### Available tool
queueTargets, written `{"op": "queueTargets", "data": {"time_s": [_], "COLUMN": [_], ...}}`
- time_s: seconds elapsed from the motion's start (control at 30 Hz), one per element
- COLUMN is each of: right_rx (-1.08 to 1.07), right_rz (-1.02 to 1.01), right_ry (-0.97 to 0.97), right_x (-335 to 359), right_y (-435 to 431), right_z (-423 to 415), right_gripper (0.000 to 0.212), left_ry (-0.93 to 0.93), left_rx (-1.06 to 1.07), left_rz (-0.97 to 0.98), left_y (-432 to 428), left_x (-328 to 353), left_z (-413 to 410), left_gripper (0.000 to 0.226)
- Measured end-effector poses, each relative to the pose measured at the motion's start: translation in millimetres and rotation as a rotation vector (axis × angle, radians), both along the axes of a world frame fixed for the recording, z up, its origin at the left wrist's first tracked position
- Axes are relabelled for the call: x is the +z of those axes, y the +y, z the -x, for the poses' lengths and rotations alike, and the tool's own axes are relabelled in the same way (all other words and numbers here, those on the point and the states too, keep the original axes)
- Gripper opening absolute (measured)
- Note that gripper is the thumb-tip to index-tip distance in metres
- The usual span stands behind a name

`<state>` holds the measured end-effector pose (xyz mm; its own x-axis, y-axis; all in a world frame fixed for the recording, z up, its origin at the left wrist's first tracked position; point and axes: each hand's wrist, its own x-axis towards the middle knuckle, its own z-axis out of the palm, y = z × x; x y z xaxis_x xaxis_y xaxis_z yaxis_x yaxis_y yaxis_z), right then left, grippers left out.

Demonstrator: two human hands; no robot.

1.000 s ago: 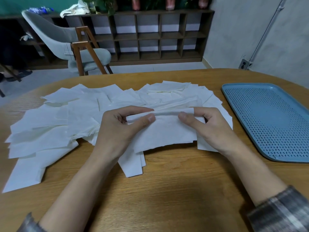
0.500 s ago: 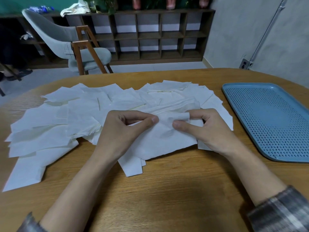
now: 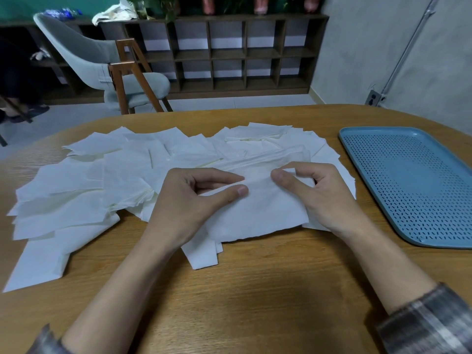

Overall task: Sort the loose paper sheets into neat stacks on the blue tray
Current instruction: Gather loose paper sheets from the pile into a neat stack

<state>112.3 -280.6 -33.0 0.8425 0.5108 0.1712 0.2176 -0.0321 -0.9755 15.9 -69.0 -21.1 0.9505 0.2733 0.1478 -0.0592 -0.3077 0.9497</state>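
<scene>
Pinching top sheet (image 3: 258, 213) at its far edge, left hand (image 3: 189, 200) and right hand (image 3: 324, 198) sit closer together than a second ago; it lies on the loose pile (image 3: 102, 180), blue tray (image 3: 419, 185) has no stacks yet
</scene>
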Motion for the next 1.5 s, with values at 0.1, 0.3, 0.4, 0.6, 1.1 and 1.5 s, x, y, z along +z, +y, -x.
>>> {"op": "queueTargets", "data": {"time_s": [0.1,0.3,0.4,0.6,1.1,1.5], "right_rx": [0.022,0.131,0.149,0.101,0.009,-0.154], "right_rz": [0.074,0.071,0.074,0.053,-0.295,-0.032], "right_ry": [-0.127,-0.123,-0.113,-0.134,0.155,-0.081], "right_x": [0.1,-2.7,-2.3,-2.2,2.0,-12.4], "right_y": [1.1,2.3,3.4,6.2,1.0,4.9], "right_z": [-0.4,0.5,2.5,3.2,-3.5,-11.9], "right_gripper": [0.024,0.056,0.06,0.052,0.048,0.048], "left_ry": [-0.019,-0.071,-0.071,-0.084,-0.169,-0.137], "left_rx": [0.008,0.084,0.102,0.143,0.147,-0.199], "left_rz": [0.005,0.133,0.139,0.141,-0.075,-0.082], "left_y": [-2.4,-7.1,-10.0,-10.3,-3.4,-16.2], "left_x": [-0.8,-2.0,-3.2,-3.8,-8.4,-4.6], "left_z": [-0.4,-3.9,-5.0,-5.9,-4.0,0.9], "left_gripper": [0.01,0.008,0.006,0.005,0.045,0.069]}}
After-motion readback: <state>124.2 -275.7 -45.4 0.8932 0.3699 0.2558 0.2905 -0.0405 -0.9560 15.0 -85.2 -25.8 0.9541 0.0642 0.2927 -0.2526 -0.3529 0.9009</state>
